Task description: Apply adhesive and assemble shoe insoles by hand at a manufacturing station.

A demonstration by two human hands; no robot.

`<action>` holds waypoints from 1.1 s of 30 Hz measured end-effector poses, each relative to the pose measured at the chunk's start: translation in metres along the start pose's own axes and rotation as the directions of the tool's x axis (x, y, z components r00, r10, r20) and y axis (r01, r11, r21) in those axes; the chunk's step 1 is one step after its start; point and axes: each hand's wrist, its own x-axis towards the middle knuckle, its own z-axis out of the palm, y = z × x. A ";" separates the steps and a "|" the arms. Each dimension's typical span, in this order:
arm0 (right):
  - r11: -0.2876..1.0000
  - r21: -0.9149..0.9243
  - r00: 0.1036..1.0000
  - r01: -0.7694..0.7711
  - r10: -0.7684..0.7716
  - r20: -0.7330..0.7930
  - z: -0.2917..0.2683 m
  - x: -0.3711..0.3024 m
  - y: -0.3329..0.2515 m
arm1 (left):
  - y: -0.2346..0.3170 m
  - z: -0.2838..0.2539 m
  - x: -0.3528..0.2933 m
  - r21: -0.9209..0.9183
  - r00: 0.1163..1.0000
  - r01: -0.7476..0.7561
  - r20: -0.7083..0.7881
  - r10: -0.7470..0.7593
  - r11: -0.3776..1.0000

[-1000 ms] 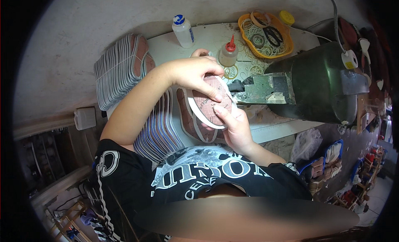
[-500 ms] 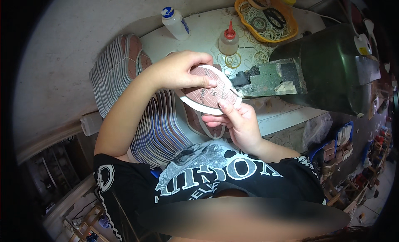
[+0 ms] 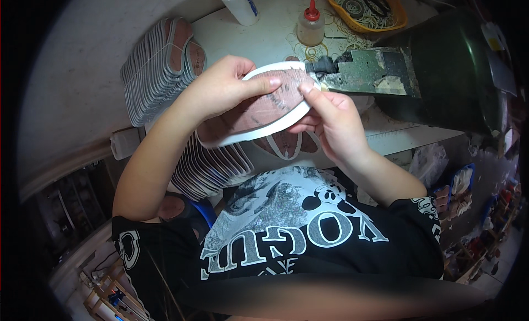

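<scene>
A matt, papery face is shown by the smooth-rimmed pink insole [image 3: 259, 108]; there, glossy green, perhaps painted metal, is caught on the right-hand machine [image 3: 449, 62]; translucent plastic is seen in the far red-tipped bottle [image 3: 311, 32].

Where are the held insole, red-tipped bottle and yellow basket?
Held insole [image 3: 261, 108], head view: its pinkish-brown face.
Red-tipped bottle [image 3: 311, 30], head view: its translucent body.
Yellow basket [image 3: 365, 26], head view: its near wall.
</scene>
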 end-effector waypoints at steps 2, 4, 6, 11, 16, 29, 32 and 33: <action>1.000 -0.016 1.000 0.003 -0.003 0.024 -0.007 -0.001 0.000 | 0.004 0.007 -0.007 0.000 1.000 0.019 0.002 -0.019 1.000; 0.995 -0.096 0.999 0.030 -0.025 0.048 -0.007 -0.003 -0.004 | 0.013 0.018 -0.016 -0.066 0.997 0.078 0.018 -0.077 0.995; 0.997 -0.071 1.000 0.011 -0.010 0.021 -0.002 -0.013 -0.008 | 0.013 0.027 -0.021 -0.140 0.994 0.105 0.007 -0.105 0.985; 0.941 -0.334 0.988 0.051 0.002 0.156 -0.009 -0.030 0.003 | 0.013 0.048 -0.024 -0.289 0.988 0.129 -0.041 -0.147 0.949; 0.938 -0.337 0.992 0.083 -0.044 0.120 -0.019 -0.021 -0.010 | 0.012 0.042 -0.027 -0.275 0.985 0.150 0.123 -0.120 0.950; 0.906 -0.275 0.919 -0.321 0.368 0.140 -0.035 -0.064 0.019 | 0.011 0.041 -0.017 -0.313 0.982 0.034 -0.166 -0.090 0.949; 0.945 -0.199 0.959 -0.262 0.278 0.061 -0.027 -0.062 0.023 | 0.016 0.033 -0.008 -0.257 0.975 0.056 -0.194 -0.108 0.965; 0.944 -0.197 0.958 -0.265 0.281 0.058 -0.021 -0.060 0.022 | 0.014 0.030 -0.004 -0.242 0.970 0.056 -0.218 -0.111 0.969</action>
